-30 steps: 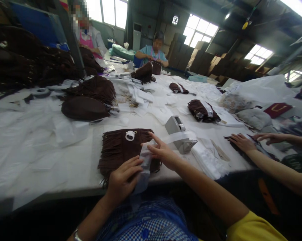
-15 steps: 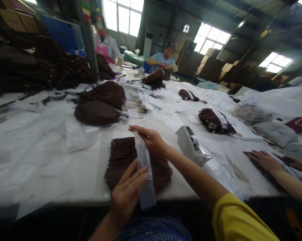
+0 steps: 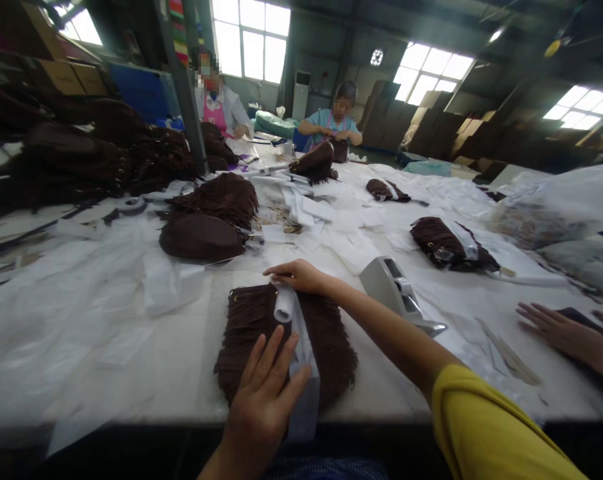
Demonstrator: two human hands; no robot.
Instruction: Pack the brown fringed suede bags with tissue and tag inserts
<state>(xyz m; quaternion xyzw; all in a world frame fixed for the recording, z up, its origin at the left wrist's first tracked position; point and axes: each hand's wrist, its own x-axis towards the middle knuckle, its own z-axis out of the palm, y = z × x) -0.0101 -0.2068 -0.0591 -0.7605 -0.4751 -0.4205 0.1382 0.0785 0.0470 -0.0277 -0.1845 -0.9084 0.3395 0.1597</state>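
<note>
In front of me a dark brown fringed bag [image 3: 249,333] lies flat at the table's near edge. A whitish translucent strip [image 3: 305,400] runs down its middle, its lower end hanging past the table edge. Near the bag's top, part of the strip is curled into a small roll [image 3: 283,308]. My left hand [image 3: 261,400] rests palm down on the strip and the bag, fingers spread. My right hand [image 3: 301,275] reaches over the strip's upper end at the bag's top edge, fingers stretched out; its fingertips' underside is hidden.
A grey tape dispenser [image 3: 389,287] stands right of the bag. Beyond are brown bags [image 3: 201,238] and a strip-wrapped bag [image 3: 446,243]. A brown heap [image 3: 71,153] fills the left. At right is another person's hand [image 3: 561,327]; two people [image 3: 339,123] work across the table.
The strip's upper part now shows as a curled roll. My left hand's fingers have spread flat, and my right hand has flattened at the bag's top edge. The view has shifted slightly.
</note>
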